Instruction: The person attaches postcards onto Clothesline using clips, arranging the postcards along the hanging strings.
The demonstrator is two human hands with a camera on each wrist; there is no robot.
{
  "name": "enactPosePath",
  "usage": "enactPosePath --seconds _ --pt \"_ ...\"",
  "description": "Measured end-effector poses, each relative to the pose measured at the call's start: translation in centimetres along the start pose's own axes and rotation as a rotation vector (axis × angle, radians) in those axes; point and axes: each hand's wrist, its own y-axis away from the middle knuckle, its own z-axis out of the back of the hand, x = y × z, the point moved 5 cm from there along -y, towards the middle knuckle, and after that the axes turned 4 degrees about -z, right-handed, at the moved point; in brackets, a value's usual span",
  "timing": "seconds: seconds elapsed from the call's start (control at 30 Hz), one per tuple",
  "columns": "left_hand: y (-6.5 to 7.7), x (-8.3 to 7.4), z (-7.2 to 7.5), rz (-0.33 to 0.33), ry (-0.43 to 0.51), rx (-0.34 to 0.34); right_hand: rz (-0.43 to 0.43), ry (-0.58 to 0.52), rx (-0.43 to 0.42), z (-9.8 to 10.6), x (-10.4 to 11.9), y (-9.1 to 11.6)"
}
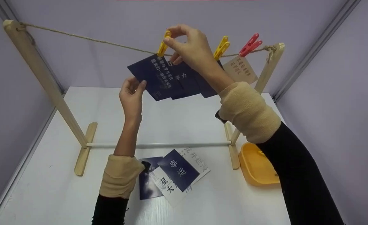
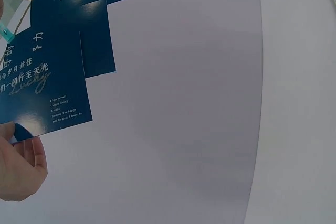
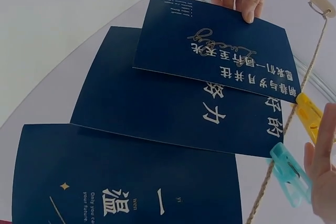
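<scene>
My left hand [image 1: 131,98] pinches the lower left edge of a dark blue card [image 1: 151,76] with pale lettering, thumb on the printed face. Up at the rope [image 1: 108,42], my right hand [image 1: 194,47] holds a yellow clothespin [image 1: 162,47] between thumb and forefinger. The clothespin's tip sits at the card's upper edge on the rope. This card overlaps a second blue card [image 3: 173,98] hanging beside it. A teal clothespin [image 3: 287,174] is on the rope at that second card, close to my right hand in the right wrist view.
Another yellow clothespin [image 1: 222,47] and a red one [image 1: 250,45] hold cards farther right, including a beige card [image 1: 240,69]. Wooden posts [image 1: 51,84] carry the rope. Below lie several loose cards [image 1: 179,170] and an orange-yellow bin [image 1: 255,168]; a white bar [image 1: 158,145] joins the stand's feet.
</scene>
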Motion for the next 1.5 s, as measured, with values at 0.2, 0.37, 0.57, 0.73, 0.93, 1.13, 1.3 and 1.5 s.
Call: enactPosePath --seconds 0.2,0.37,0.57,0.73,0.93,1.13,1.3,1.5 --pt "1.1 1.7 0.4 0.088 -0.044 0.041 0.118 -0.079 -0.046 1.0 5.4 5.1" --pt "3.0 5.4 0.6 0.216 -0.087 0.069 0.173 -0.121 -0.040 2.0 9.4 10.2" --pt "6.7 25.0 1.8 0.303 -0.011 0.138 0.145 -0.103 0.061 2.7 5.0 13.2" --pt "11.9 31.2 -0.1 0.403 -0.063 0.162 0.103 -0.042 0.123 3.0 -0.3 16.4" --pt "17.3 28.3 -3.5 0.507 -0.086 0.234 -0.092 -0.043 0.119 3.5 -6.6 20.1" --pt "20.0 19.4 -7.8 0.625 -0.050 0.339 -0.258 -0.123 -0.007 6.6 -22.0 23.3" --pt "22.2 14.1 -11.0 0.742 -0.016 0.403 -0.307 -0.266 -0.214 11.4 -30.6 26.7" --pt "25.1 15.0 -13.3 0.792 -0.013 0.458 -0.542 -0.243 -0.389 16.0 -37.5 31.2"
